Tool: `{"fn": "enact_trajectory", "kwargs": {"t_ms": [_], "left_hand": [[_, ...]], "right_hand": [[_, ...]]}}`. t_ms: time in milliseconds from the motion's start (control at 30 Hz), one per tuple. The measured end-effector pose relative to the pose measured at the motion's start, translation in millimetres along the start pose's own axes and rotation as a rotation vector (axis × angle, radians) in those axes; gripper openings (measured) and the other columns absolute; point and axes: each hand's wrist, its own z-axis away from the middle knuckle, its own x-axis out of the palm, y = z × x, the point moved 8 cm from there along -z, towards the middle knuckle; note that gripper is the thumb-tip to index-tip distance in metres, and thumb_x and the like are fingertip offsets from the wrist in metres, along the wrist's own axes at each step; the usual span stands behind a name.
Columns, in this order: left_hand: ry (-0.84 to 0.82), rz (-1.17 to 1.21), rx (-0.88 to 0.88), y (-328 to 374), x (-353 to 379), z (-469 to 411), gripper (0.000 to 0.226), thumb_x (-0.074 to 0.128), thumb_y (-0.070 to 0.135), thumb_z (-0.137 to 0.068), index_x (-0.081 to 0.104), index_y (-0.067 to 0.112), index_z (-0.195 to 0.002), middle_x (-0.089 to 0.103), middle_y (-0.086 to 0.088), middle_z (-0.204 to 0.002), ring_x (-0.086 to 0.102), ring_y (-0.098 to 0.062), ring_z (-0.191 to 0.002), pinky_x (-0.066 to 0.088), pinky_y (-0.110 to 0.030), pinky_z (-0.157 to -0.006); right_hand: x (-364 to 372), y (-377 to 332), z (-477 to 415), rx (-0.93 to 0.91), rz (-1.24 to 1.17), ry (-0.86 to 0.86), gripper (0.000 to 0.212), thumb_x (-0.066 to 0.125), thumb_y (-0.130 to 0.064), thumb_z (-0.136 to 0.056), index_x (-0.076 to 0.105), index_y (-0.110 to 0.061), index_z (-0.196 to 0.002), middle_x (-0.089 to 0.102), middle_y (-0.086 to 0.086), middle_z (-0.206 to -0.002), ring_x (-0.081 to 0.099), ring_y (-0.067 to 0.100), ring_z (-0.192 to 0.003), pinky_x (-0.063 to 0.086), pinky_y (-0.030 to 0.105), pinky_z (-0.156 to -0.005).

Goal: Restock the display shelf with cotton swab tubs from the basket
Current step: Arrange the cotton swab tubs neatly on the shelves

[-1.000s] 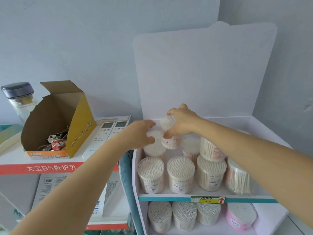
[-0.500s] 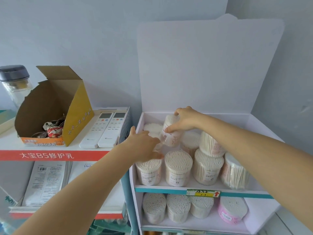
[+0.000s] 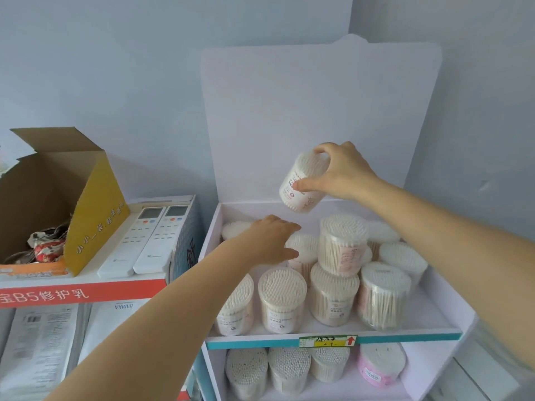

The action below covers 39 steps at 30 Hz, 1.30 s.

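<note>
Above the largely filled display shelf, one tub is gripped by the right hand, the left hand spread over stacked tubs.

A pale blue-grey wall spans nine to twelve o'clock and meets a side wall at a vertical corner near one o'clock. At eight o'clock a white shelf bears a red front strip printed with white characters. The light is soft and even.
</note>
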Motion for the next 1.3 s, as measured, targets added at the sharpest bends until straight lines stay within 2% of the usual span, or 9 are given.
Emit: {"fn": "enact_trajectory", "kwargs": {"t_ms": [133,233,400,567,767,867,1067,1167,1300], "left_hand": [[-0.172,0.085,0.016,2.8,25.1,-29.9,0.084,0.068,0.041,-0.080,0.021,0.029,-0.148,0.033,0.001,-0.151,0.019,-0.022,-0.142,0.029,-0.048,-0.111],[-0.183,0.113,0.025,4.9,33.9,-38.6,0.081,0.069,0.044,-0.076,0.029,0.031,-0.145,0.041,0.005,-0.144,0.026,-0.023,-0.136,0.033,-0.047,-0.108],[-0.127,-0.122,-0.098,-15.8,27.4,-37.7,0.093,0.066,0.061,-0.071,0.022,0.030,-0.147,0.047,-0.006,-0.138,0.037,-0.032,-0.127,0.033,-0.044,-0.103],[-0.175,-0.252,-0.210,-47.1,19.5,-23.0,0.092,0.047,0.084,-0.065,0.036,0.032,-0.141,0.049,-0.005,-0.135,0.038,-0.030,-0.124,0.033,-0.045,-0.098],[-0.315,0.083,-0.110,-51.7,18.9,-24.7,0.091,0.072,0.053,-0.072,0.020,0.040,-0.146,0.030,0.008,-0.152,0.026,-0.020,-0.140,0.025,-0.044,-0.113],[-0.264,0.124,-0.079,-46.9,15.9,-26.7,0.080,0.073,0.044,-0.075,0.031,0.037,-0.143,0.039,0.007,-0.147,0.036,-0.018,-0.134,0.030,-0.039,-0.110],[-0.036,0.148,-0.229,-58.2,1.6,-36.5,0.060,0.045,0.059,-0.088,0.045,0.026,-0.137,0.051,-0.002,-0.139,0.048,-0.025,-0.124,0.037,-0.036,-0.097],[0.086,0.146,-0.216,-56.0,-23.4,-34.4,0.056,0.044,0.060,-0.088,0.056,0.023,-0.128,0.060,-0.003,-0.128,0.054,-0.024,-0.115,0.039,-0.031,-0.086],[0.045,0.121,-0.198,-53.2,-32.1,-29.1,0.056,0.050,0.061,-0.084,0.059,0.026,-0.126,0.060,-0.002,-0.126,0.054,-0.022,-0.114,0.041,-0.032,-0.089]], "right_hand": [[-12.2,12.2,5.2,-0.018,0.040,0.030,0.087,0.082,-0.047,-0.061,0.043,-0.025,-0.135,0.036,0.002,-0.128,0.047,0.021,-0.117,0.036,0.026,-0.085],[-17.8,18.6,5.6,-0.018,0.072,0.052,0.087,0.082,-0.046,-0.061,0.043,-0.026,-0.136,0.035,0.001,-0.128,0.048,0.022,-0.117,0.035,0.026,-0.086],[-22.0,27.8,2.1,0.005,0.084,0.080,0.086,0.082,-0.048,-0.061,0.043,-0.025,-0.135,0.035,0.002,-0.129,0.048,0.023,-0.118,0.035,0.027,-0.085],[-15.7,27.3,-2.6,0.018,0.078,0.066,0.087,0.081,-0.049,-0.062,0.042,-0.024,-0.135,0.035,0.004,-0.129,0.048,0.024,-0.118,0.038,0.028,-0.088],[-8.9,27.0,-6.1,0.008,0.073,0.059,0.087,0.081,-0.050,-0.061,0.043,-0.024,-0.135,0.036,0.004,-0.129,0.049,0.023,-0.117,0.036,0.027,-0.087],[-12.4,30.6,-7.0,0.013,0.070,0.072,0.087,0.080,-0.051,-0.060,0.043,-0.024,-0.135,0.037,0.005,-0.129,0.048,0.023,-0.118,0.034,0.026,-0.087],[-26.0,39.9,-5.8,0.036,0.033,0.112,0.086,0.081,-0.050,-0.060,0.045,-0.025,-0.134,0.038,0.005,-0.128,0.047,0.021,-0.118,0.034,0.026,-0.087],[-30.2,41.7,-5.8,0.043,0.034,0.123,0.085,0.081,-0.049,-0.060,0.045,-0.025,-0.133,0.038,0.005,-0.128,0.047,0.022,-0.118,0.036,0.027,-0.090],[-27.3,42.8,-5.1,0.043,0.031,0.116,0.086,0.081,-0.049,-0.060,0.045,-0.024,-0.134,0.038,0.005,-0.128,0.047,0.022,-0.118,0.036,0.027,-0.089]]}}
